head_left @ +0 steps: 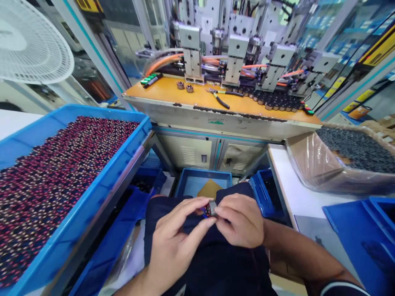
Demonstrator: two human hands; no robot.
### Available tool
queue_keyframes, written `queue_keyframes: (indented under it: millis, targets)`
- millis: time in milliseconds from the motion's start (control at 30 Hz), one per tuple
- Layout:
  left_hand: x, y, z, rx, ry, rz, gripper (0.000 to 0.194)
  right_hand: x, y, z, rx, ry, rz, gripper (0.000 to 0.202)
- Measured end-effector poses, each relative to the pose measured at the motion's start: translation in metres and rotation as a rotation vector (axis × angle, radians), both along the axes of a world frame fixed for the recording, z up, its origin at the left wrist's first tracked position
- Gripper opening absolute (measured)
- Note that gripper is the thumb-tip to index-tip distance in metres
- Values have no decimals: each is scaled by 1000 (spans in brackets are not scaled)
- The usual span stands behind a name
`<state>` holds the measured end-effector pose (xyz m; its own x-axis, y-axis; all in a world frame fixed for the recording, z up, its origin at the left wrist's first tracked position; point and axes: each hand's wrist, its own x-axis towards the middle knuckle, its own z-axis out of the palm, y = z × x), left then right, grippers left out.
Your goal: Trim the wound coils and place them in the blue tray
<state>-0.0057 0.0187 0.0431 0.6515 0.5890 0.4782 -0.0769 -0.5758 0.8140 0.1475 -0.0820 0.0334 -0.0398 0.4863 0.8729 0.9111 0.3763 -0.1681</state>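
At the left of the frame, a wide blue tray (46, 127) carries rows of small pink-and-pale dotted parts (70, 164); they seem packed close together so that many fit in one layer, and the raised walls probably keep them from sliding off. Above it, in the upper left, a white fan (37, 41) faces the seat, perhaps for cooling.

Toward the lower centre, over the dark-clothed lap, the left hand (173, 238) has its grip clasped round a small ring-shaped part (210, 208), thumb below and fingers above, which likely steadies it and leaves its open face in sight. From the other side, the right hand (240, 222) has its grip pinched on the part's right edge, its fingers curled in, as if for fine control. Held low between the knees, the part would not have far to fall.

Across the upper centre, the orange counter (160, 92) bears two loose round pieces (185, 87), then pliers (221, 100) lying with handles spread, seemingly within easy reach. Farther right, dark-topped round pieces (277, 100) stand huddled before the machine, probably grouped to save room.

On the right, a plastic-lined box (308, 160) full of dark pieces (358, 148) sits on a white counter (280, 172), the lining perhaps guarding them from dust.
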Motion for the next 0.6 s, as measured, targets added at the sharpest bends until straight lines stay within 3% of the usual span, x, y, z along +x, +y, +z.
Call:
queue_keyframes:
  millis: [100,233,433,600]
  targets:
    - [-3,3,-4,-8,-6,-43,42,-5,-3,11,-138,265,65,23]
    - [-3,6,-3,-15,-16,-104,40,-7,-3,22,-174,406,161,8]
    - [2,7,3,-402,-34,-139,23,-14,2,19,-178,617,154,5]
    - [1,8,1,-329,-87,-120,18,-5,-3,18,-239,690,156,8]
